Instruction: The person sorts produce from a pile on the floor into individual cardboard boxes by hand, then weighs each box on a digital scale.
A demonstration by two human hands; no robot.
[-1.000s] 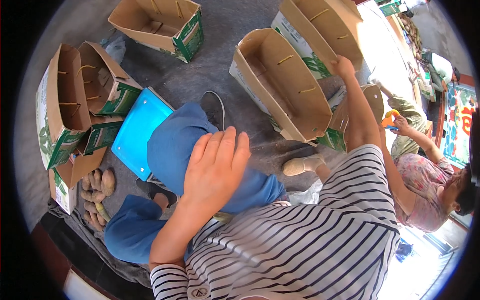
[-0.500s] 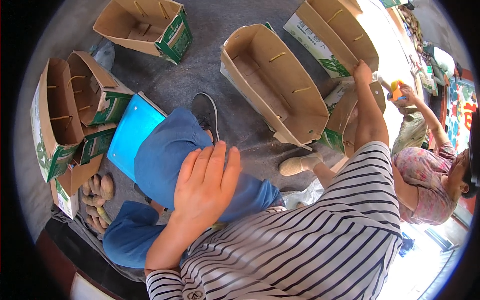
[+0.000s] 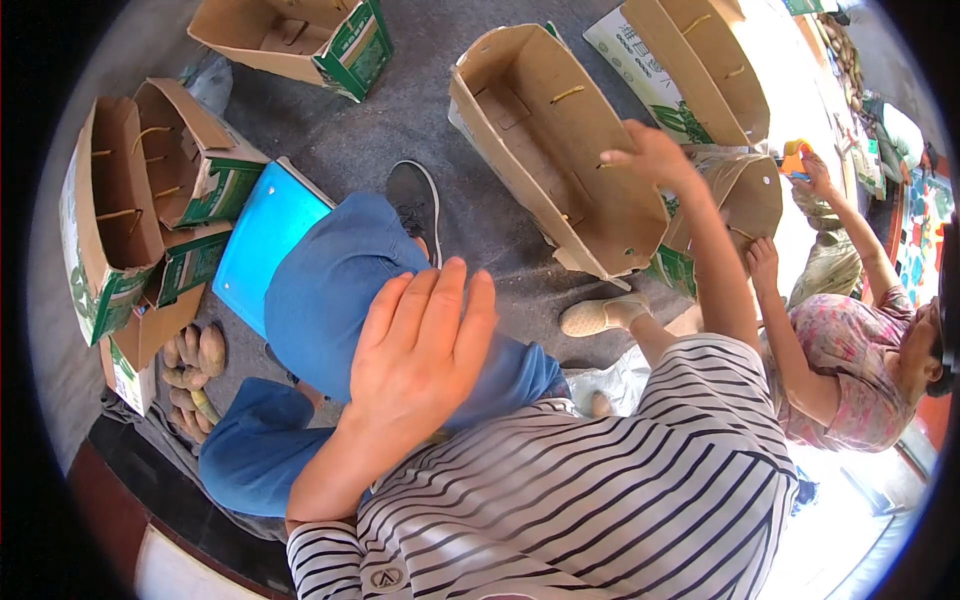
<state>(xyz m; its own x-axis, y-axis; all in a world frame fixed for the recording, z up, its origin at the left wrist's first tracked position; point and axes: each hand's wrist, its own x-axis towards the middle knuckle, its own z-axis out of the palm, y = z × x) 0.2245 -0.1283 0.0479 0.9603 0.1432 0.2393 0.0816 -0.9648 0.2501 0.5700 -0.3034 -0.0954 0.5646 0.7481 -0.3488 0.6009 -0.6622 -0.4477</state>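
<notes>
My left hand (image 3: 425, 335) hovers over my blue-trousered thigh, fingers stretched out and nothing in them. Out to the right, my right hand (image 3: 655, 160) is over the near right rim of a long open cardboard box (image 3: 535, 165) with yellow cord handles. Its thumb sticks out to the left beside a cord; whether it touches the box I cannot tell. Behind that hand stands another open box (image 3: 680, 75), white and green outside. A smaller box (image 3: 755, 200) is beside my right forearm, and a co-worker's hand (image 3: 762, 262) is at its rim.
A co-worker at the right holds an orange-and-yellow tool (image 3: 795, 158). Several open boxes (image 3: 125, 215) are piled at the left, and one more box (image 3: 350, 45) stands at the far left. Near my leg are a bright blue panel (image 3: 265, 240) and several brown tubers (image 3: 210, 350).
My right hand has let go of the upper right box's edge and moved left, over the long box. The co-worker's other hand now shows at the smaller box. My left hand stays nearly still.
</notes>
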